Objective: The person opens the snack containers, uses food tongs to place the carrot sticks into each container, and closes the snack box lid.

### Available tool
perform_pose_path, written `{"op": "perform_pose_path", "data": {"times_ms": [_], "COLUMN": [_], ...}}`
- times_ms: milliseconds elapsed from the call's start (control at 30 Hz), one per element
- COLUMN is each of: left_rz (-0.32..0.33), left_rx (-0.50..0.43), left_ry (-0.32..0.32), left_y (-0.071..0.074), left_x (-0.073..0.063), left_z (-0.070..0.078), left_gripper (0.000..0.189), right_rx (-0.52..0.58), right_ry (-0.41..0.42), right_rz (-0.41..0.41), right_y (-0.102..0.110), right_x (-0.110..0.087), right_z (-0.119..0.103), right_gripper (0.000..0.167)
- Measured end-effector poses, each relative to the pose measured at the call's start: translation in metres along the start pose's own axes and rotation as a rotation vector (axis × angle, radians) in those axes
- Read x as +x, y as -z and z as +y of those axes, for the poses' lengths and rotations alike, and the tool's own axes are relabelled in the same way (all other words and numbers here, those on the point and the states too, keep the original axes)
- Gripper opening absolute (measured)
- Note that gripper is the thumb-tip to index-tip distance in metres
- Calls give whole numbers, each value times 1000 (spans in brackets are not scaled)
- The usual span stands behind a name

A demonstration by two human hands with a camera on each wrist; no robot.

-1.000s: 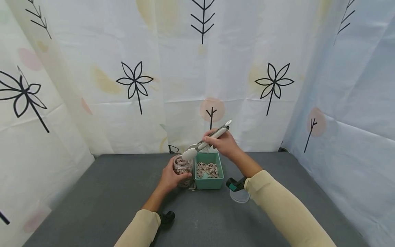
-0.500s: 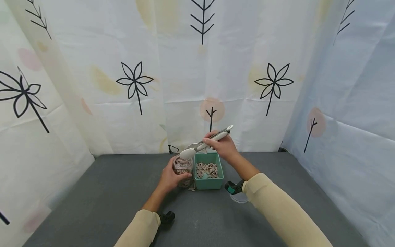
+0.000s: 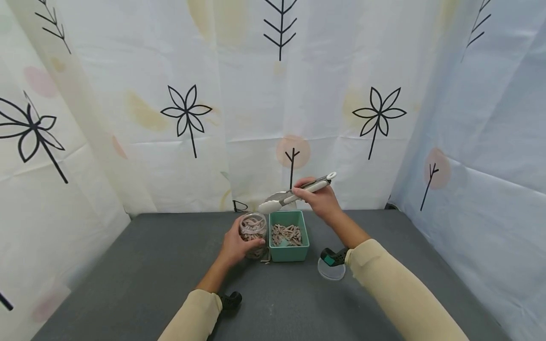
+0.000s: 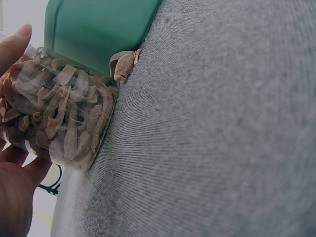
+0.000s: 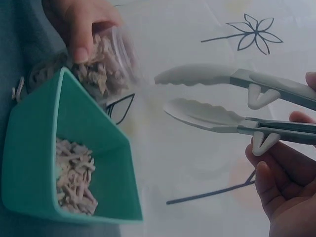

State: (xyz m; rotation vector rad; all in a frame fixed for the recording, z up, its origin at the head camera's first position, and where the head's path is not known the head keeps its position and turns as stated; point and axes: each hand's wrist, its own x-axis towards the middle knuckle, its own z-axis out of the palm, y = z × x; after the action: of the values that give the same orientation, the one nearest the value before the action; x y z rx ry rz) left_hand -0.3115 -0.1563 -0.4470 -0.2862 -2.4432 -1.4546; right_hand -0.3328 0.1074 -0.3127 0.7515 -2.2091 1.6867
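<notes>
My left hand point(image 3: 236, 244) grips a clear jar point(image 3: 253, 231) without its lid, standing on the table and filled with pale, dried strip-like pieces point(image 4: 69, 108). In my right hand point(image 3: 319, 200) I hold white and grey tongs point(image 5: 237, 94), raised above a green bin point(image 3: 288, 255). Their scalloped tips are apart with nothing between them, as the right wrist view shows. More of the pale strips point(image 5: 74, 177) lie in the bottom of the bin, directly right of the jar.
A round clear lid point(image 3: 332, 270) lies on the dark grey table point(image 3: 170, 274), right of the bin and near my right wrist. A few loose pieces point(image 4: 123, 65) rest on the table between jar and bin. A patterned curtain point(image 3: 251, 94) hangs close behind.
My right hand and the tongs have moved from over the jar's mouth to the right and slightly up, uncovering the jar's top. My left hand has stayed on the jar.
</notes>
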Motion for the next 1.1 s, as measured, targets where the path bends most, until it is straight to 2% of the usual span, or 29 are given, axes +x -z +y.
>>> {"op": "perform_pose_path", "data": {"times_ms": [167, 367, 567, 800, 933, 1100], "left_rz": [-1, 0, 1, 6, 8, -1], "left_rx": [0, 6, 9, 12, 16, 18], "left_ry": [-2, 3, 4, 11, 10, 16], "left_y": [1, 2, 2, 3, 3, 2], "left_x": [-1, -1, -1, -1, -1, 1], "left_z": [1, 0, -1, 0, 1, 0], "left_gripper": [92, 93, 92, 93, 93, 94], "right_rx": [34, 14, 19, 4, 28, 1], "right_ry": [-33, -16, -75, -83, -83, -99], "right_rz": [-29, -67, -136, -230, -261, -271], "right_y": [12, 26, 34, 30, 24, 16], "right_x": [-7, -13, -24, -34, -35, -34], "right_z": [6, 16, 29, 48, 60, 70], "right_gripper": [32, 34, 37, 37, 39, 40]}}
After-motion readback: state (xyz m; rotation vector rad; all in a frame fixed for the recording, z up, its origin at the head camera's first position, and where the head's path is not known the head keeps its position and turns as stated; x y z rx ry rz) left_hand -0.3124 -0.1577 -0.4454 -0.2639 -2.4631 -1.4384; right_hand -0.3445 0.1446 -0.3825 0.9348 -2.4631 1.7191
